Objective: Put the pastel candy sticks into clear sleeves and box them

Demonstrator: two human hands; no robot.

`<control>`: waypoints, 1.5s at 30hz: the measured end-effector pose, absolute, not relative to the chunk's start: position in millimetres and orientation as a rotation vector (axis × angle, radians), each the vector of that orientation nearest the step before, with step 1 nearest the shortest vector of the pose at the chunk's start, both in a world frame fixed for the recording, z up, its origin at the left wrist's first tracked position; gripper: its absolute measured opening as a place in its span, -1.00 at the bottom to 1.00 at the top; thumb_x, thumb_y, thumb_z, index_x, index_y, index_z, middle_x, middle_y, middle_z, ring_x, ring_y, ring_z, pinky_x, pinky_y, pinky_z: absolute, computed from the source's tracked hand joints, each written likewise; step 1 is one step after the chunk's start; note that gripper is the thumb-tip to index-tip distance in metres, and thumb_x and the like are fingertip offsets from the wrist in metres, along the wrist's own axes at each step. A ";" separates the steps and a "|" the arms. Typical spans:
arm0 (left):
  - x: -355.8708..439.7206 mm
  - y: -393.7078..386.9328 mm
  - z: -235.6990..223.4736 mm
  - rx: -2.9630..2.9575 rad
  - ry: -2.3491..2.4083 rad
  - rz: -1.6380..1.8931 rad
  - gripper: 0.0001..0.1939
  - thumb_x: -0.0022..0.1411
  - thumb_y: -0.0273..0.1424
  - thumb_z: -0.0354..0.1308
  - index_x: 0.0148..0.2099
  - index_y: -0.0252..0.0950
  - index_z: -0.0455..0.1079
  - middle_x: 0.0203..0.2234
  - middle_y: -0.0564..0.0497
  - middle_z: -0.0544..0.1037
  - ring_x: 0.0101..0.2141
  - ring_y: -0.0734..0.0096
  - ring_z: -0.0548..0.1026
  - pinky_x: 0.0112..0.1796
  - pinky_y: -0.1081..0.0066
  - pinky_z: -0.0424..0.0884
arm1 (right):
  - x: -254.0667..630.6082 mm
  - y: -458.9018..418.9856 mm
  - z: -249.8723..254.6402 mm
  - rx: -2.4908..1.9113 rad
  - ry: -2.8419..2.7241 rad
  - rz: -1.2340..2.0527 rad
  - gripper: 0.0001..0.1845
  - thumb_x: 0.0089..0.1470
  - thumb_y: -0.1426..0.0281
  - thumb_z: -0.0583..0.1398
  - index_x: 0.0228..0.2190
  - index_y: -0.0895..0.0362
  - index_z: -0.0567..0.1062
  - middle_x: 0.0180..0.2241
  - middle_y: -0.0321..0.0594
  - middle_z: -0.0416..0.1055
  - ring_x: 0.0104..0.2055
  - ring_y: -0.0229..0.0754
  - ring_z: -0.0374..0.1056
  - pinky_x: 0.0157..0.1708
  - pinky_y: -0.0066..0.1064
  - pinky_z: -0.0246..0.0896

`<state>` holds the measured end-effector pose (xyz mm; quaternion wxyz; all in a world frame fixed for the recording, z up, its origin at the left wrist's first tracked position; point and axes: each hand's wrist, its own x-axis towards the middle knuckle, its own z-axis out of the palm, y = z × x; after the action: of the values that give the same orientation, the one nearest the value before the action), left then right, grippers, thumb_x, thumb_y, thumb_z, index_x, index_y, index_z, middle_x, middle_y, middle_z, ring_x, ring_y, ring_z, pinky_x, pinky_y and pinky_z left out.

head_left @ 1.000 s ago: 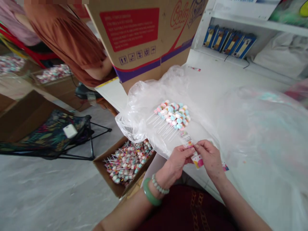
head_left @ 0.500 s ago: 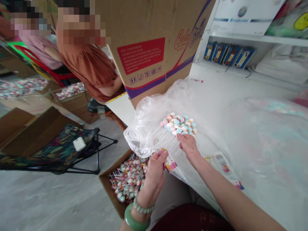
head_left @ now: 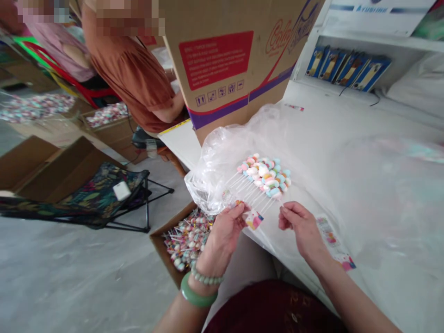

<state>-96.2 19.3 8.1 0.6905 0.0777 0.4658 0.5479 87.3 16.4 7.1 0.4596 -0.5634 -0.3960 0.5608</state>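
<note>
Your left hand (head_left: 227, 233) pinches a printed label strip (head_left: 254, 220) at the fingertips. Your right hand (head_left: 298, 229) is curled nearly closed just beside the stick ends; you can't tell whether it holds anything. The lollipops (head_left: 265, 178) lie fanned on clear plastic (head_left: 222, 171), just beyond your hands, on a white table (head_left: 312, 97). A box (head_left: 163, 245) of loose lollipops sits near left.
</note>
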 end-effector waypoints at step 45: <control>-56.4 35.8 7.5 0.281 1.123 1.258 -0.81 -0.09 -0.39 0.34 -0.45 -0.36 0.41 -0.61 0.09 0.46 -0.60 0.56 0.41 -0.48 0.49 0.41 | 138.8 -73.9 7.0 -1.552 -1.090 1.363 -0.80 0.13 0.24 0.09 -0.36 0.11 0.39 -0.60 -0.41 0.20 -0.62 -0.35 0.10 -0.60 -0.47 0.03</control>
<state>-56.4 35.8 7.5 0.6563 0.1241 0.4955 0.5553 138.8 -73.9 7.0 0.3923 -0.6113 -0.4293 0.5368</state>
